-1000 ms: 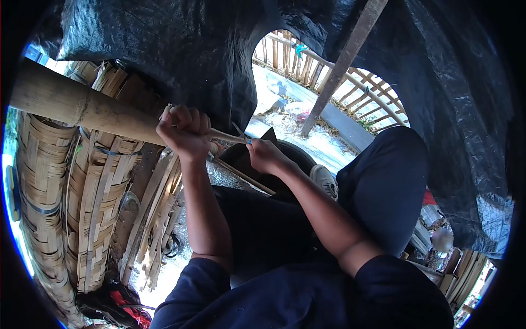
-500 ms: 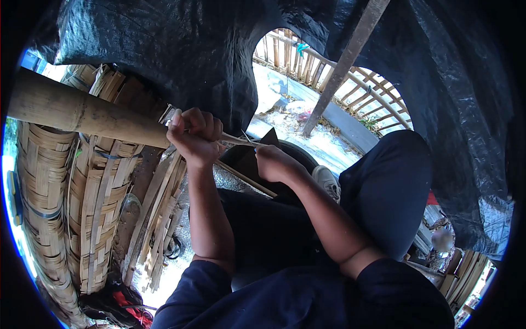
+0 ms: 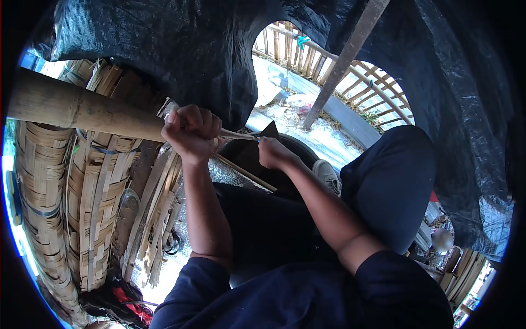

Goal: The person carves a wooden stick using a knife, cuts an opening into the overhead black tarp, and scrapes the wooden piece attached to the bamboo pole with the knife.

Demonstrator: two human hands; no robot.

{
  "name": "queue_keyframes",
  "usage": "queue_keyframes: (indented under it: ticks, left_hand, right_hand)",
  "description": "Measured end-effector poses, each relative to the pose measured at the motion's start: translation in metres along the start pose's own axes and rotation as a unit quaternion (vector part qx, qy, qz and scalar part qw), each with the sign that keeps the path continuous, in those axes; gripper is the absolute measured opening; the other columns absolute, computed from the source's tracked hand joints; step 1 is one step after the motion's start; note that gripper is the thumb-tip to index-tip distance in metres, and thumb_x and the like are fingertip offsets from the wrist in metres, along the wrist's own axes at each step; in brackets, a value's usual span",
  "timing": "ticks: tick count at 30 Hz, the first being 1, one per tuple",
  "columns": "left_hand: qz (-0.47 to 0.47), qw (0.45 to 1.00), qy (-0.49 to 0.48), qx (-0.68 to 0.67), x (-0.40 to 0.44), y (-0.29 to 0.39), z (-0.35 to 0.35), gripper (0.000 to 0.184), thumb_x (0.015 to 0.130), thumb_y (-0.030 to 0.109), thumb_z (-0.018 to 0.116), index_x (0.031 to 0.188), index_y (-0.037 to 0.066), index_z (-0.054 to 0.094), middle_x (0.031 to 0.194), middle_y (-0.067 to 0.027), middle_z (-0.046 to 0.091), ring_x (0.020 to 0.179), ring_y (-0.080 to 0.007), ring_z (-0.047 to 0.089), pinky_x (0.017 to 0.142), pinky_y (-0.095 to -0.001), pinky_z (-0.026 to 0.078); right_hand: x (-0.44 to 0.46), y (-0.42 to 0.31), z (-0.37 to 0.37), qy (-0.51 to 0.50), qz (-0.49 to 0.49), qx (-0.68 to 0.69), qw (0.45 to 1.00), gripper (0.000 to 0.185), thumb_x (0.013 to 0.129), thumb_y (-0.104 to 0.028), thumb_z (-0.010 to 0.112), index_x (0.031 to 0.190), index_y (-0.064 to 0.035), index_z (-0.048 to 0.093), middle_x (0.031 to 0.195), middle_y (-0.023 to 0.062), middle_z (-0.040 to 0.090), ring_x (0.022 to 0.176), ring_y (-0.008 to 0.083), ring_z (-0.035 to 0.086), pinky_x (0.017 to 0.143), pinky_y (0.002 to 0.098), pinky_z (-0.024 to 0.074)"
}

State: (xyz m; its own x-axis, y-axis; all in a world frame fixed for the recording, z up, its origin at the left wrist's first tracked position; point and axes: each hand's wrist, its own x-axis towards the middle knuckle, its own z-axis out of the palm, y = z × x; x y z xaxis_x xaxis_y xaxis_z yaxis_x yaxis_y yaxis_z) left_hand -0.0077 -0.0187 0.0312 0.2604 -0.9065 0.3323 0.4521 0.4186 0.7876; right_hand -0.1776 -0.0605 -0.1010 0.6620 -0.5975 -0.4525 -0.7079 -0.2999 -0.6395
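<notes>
My left hand (image 3: 193, 131) is closed in a fist around a thin pale bamboo strip (image 3: 238, 135), just in front of the thick bamboo pole (image 3: 118, 119). The strip runs rightward from this fist to my right hand (image 3: 274, 153). The fingers of that hand are closed at the strip's far end on what looks like a small knife, mostly hidden; a bit of blue shows at its fingertips. Behind the hands is a dark round tub-like object (image 3: 298, 147) with a dark pointed piece (image 3: 269, 130) standing up from it.
Woven bamboo rolls (image 3: 46, 181) and split bamboo pieces (image 3: 156, 219) stand at left. Black plastic sheeting (image 3: 159, 49) hangs in front, with a slanted post (image 3: 346, 60) at an opening. A bamboo fence (image 3: 307, 52) lies beyond. My bent knee (image 3: 392, 164) is at right.
My left hand has shifted slightly left and down, and my right hand slightly up. A thin grey blade that crossed the strip near my right hand no longer shows clearly.
</notes>
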Motion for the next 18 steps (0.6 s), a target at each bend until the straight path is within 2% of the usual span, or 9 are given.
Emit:
queue_keyframes:
  ticks: [2, 6, 8, 11, 14, 18]
  left_hand:
    - [0.002, 1.0, 0.005, -0.008, 0.005, 0.0, -0.002, 0.054, 0.089, 0.054, 0.034, 0.054, 0.013, 0.024, 0.045, 0.0039, 0.018, 0.041, -0.0085, 0.01, 0.04, -0.0294, 0.011]
    - [0.011, 0.998, 0.053, -0.024, 0.006, 0.004, -0.014, 0.051, 0.089, 0.051, 0.032, 0.055, 0.014, 0.024, 0.045, 0.0041, 0.017, 0.042, -0.0088, 0.009, 0.041, -0.0297, 0.011]
    - [0.012, 0.998, 0.053, -0.035, 0.004, 0.007, -0.021, 0.05, 0.09, 0.05, 0.031, 0.056, 0.014, 0.023, 0.045, 0.004, 0.017, 0.042, -0.009, 0.009, 0.041, -0.0298, 0.011]
    - [0.019, 0.997, 0.062, -0.045, 0.007, 0.009, -0.026, 0.048, 0.09, 0.049, 0.03, 0.056, 0.015, 0.023, 0.045, 0.0038, 0.017, 0.042, -0.0094, 0.009, 0.041, -0.0299, 0.01]
    - [0.017, 0.996, 0.077, -0.042, 0.007, 0.011, -0.027, 0.048, 0.091, 0.048, 0.03, 0.057, 0.015, 0.023, 0.045, 0.0036, 0.017, 0.042, -0.0096, 0.009, 0.041, -0.0301, 0.011]
    - [0.024, 0.997, 0.051, -0.054, 0.007, 0.01, -0.036, 0.048, 0.091, 0.048, 0.031, 0.057, 0.015, 0.023, 0.044, 0.0035, 0.016, 0.042, -0.0097, 0.008, 0.041, -0.0303, 0.011]
  right_hand:
    - [0.001, 0.01, 0.005, -0.004, 0.011, 0.013, 1.0, 0.024, 0.08, -0.001, 0.045, 0.094, 0.0109, 0.059, 0.098, 0.0314, 0.062, 0.097, 0.0425, 0.061, 0.084, 0.0444, 0.0496]
    - [-0.016, -0.014, -0.007, -0.016, 0.024, 0.009, 1.0, 0.023, 0.083, -0.003, 0.044, 0.095, 0.0107, 0.059, 0.098, 0.0312, 0.062, 0.095, 0.043, 0.061, 0.083, 0.0452, 0.0495]
    - [-0.011, -0.018, -0.008, 0.013, 0.047, 0.095, 0.994, 0.023, 0.086, -0.005, 0.045, 0.096, 0.01, 0.059, 0.099, 0.0312, 0.062, 0.096, 0.0428, 0.061, 0.082, 0.0458, 0.0495]
    - [-0.006, -0.011, 0.005, 0.027, 0.012, 0.042, 0.999, 0.021, 0.086, -0.005, 0.047, 0.093, 0.011, 0.057, 0.095, 0.0328, 0.061, 0.095, 0.0429, 0.062, 0.081, 0.0473, 0.0494]
    - [-0.026, -0.057, -0.007, 0.04, 0.03, 0.072, 0.996, 0.02, 0.083, -0.004, 0.048, 0.091, 0.0122, 0.056, 0.091, 0.0342, 0.061, 0.093, 0.0438, 0.062, 0.081, 0.0483, 0.0492]
    - [0.009, -0.005, 0.031, 0.067, 0.035, 0.082, 0.994, 0.02, 0.082, -0.002, 0.047, 0.092, 0.013, 0.057, 0.09, 0.0346, 0.061, 0.094, 0.0464, 0.061, 0.083, 0.0481, 0.0492]
